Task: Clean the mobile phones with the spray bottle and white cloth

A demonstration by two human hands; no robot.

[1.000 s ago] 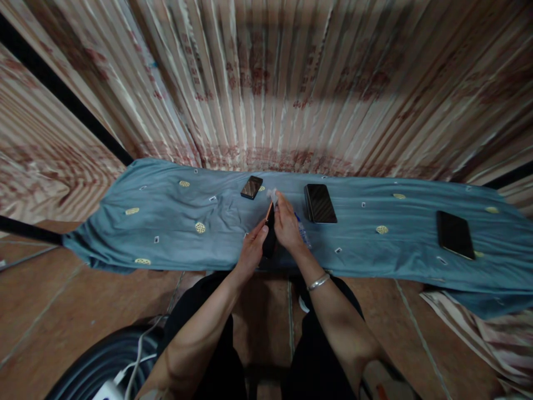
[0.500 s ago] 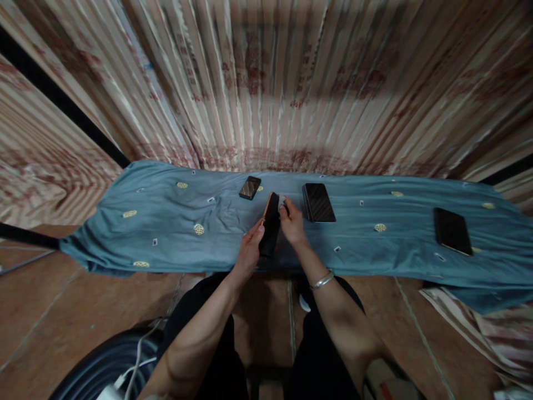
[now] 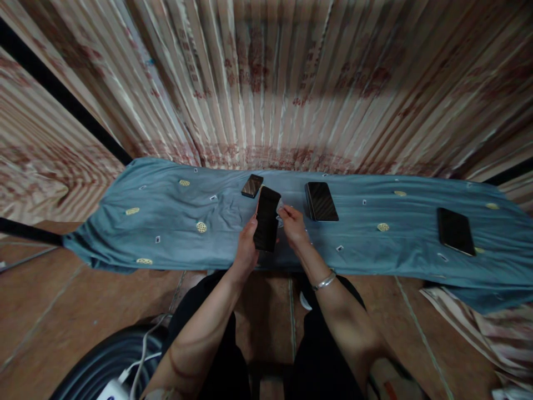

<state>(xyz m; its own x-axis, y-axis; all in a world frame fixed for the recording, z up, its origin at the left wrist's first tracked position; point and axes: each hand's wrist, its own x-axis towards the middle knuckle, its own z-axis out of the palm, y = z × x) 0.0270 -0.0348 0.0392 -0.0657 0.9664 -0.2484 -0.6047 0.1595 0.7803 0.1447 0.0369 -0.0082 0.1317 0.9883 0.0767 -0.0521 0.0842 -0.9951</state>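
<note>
My left hand (image 3: 247,245) is wrapped round the left edge of a black smartphone (image 3: 267,219), which is held above the cloth with its dark face up towards me. My right hand (image 3: 293,225) pinches a small, thin, pale wipe or film (image 3: 279,208) at the phone's right edge; its exact kind is hard to make out. Just beyond the phone lies a small black box-shaped device (image 3: 252,186). To the right of my right hand rests a thicker dark tablet-like device (image 3: 322,201), perhaps two stacked.
A blue patterned cloth (image 3: 166,222) covers the narrow table. Another black flat device (image 3: 455,230) lies at the far right. Pleated curtains (image 3: 266,83) hang close behind. On the floor at lower left are a black ribbed round object (image 3: 91,366) and a white cable (image 3: 144,350).
My left hand has turned the phone from nearly edge-on to face up. The right hand stays beside its right edge, with more of the pale piece showing.
</note>
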